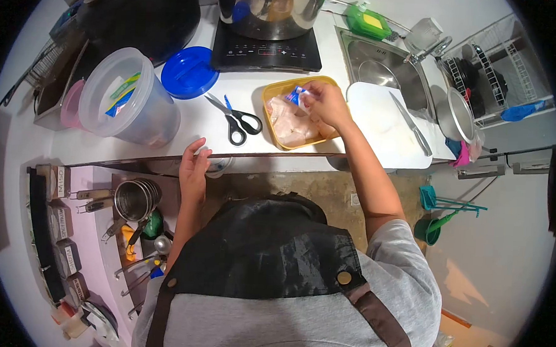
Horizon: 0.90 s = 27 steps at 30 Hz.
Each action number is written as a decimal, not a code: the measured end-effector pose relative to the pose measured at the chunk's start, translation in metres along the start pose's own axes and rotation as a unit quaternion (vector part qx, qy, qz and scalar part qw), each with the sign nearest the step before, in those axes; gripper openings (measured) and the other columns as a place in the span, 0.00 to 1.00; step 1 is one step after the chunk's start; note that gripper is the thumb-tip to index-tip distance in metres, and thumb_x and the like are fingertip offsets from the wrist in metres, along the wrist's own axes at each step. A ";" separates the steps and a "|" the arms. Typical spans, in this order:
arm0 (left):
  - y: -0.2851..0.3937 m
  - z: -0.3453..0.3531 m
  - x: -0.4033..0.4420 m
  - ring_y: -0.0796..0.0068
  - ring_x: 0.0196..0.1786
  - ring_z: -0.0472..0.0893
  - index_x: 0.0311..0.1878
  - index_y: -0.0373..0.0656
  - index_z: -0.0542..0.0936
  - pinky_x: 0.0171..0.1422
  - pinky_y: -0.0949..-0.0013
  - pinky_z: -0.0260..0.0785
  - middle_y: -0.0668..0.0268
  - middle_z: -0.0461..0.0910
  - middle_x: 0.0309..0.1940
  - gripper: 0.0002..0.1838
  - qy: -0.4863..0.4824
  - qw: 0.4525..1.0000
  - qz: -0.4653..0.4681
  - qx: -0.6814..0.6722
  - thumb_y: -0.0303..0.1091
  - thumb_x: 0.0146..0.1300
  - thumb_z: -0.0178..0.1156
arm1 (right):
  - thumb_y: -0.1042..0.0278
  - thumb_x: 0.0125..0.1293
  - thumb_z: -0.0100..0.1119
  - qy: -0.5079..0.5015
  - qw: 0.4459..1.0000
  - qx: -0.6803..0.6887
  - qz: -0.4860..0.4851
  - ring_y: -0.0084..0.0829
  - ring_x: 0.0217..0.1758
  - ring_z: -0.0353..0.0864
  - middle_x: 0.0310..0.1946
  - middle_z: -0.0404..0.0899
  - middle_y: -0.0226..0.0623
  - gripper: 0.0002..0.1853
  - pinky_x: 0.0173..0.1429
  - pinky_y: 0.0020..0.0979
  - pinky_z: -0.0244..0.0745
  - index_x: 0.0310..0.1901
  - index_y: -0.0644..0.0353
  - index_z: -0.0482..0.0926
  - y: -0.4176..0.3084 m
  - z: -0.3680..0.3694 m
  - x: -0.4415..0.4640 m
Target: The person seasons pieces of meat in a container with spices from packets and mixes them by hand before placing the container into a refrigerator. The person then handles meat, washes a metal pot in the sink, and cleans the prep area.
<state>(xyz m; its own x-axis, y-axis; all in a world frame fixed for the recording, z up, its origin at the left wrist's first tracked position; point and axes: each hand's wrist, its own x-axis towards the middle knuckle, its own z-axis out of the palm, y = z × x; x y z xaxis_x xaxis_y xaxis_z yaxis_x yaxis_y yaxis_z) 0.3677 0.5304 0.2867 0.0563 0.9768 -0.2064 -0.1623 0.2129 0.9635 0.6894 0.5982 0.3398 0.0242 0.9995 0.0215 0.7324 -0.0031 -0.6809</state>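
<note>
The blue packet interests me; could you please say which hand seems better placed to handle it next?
Probably the right hand: it is at the blue packet, over the yellow container. The left hand is farther away, near the front edge of the counter.

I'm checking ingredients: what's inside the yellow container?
Pale raw meat, apparently chicken, lies in the yellow container, with a blue-and-white packet near its far side. The right grip hides part of the interior; anything under the top pieces is covered.

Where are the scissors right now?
In the head view, the black-handled scissors lie on the white counter, just left of the yellow container, nearer the counter's front edge than the blue lid.
</note>
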 end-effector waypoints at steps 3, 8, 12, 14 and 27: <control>0.008 0.006 -0.002 0.74 0.55 0.68 0.59 0.47 0.67 0.60 0.66 0.58 0.69 0.66 0.57 0.19 0.002 1.000 0.004 0.001 0.38 0.67 0.49 | 0.74 0.58 0.58 -0.019 0.999 0.020 0.025 0.21 0.25 0.76 0.24 0.79 0.33 0.08 0.30 0.24 0.71 0.39 0.64 0.78 0.002 -0.003 0.000; 0.013 0.011 0.003 0.76 0.53 0.69 0.59 0.46 0.67 0.57 0.70 0.59 0.69 0.66 0.55 0.19 -0.017 1.000 0.021 0.007 0.38 0.66 0.49 | 0.76 0.58 0.57 -0.042 0.996 0.069 0.022 0.18 0.29 0.75 0.28 0.79 0.32 0.06 0.34 0.23 0.71 0.38 0.64 0.78 0.019 0.002 -0.003; 0.011 0.011 0.008 0.77 0.51 0.70 0.58 0.45 0.68 0.55 0.73 0.60 0.70 0.68 0.53 0.18 -0.025 0.999 0.029 0.011 0.38 0.66 0.50 | 0.77 0.58 0.57 -0.089 0.991 0.100 -0.010 0.18 0.29 0.75 0.26 0.79 0.32 0.06 0.34 0.23 0.71 0.37 0.65 0.77 0.004 -0.010 -0.018; 0.007 0.013 0.009 0.77 0.50 0.70 0.58 0.45 0.68 0.54 0.73 0.60 0.70 0.68 0.53 0.18 -0.029 0.999 0.027 0.008 0.38 0.66 0.50 | 0.78 0.57 0.57 0.005 1.000 0.001 -0.015 0.19 0.28 0.76 0.25 0.79 0.33 0.06 0.35 0.23 0.72 0.36 0.66 0.77 0.010 -0.017 -0.019; 0.005 0.022 0.007 0.78 0.51 0.71 0.57 0.46 0.68 0.54 0.72 0.61 0.70 0.68 0.54 0.17 -0.033 0.999 0.011 0.023 0.37 0.66 0.50 | 0.70 0.51 0.61 0.021 0.998 -0.041 -0.046 0.38 0.30 0.79 0.28 0.79 0.44 0.11 0.37 0.33 0.72 0.37 0.61 0.80 0.007 -0.022 -0.009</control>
<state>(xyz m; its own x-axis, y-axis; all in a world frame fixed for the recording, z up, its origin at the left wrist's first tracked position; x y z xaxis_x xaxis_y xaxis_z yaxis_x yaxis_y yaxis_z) 0.3887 0.5375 0.2943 0.1188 0.9773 -0.1756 -0.1187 0.1896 0.9747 0.7090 0.5887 0.3512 -0.0192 0.9934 0.1128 0.7860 0.0847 -0.6123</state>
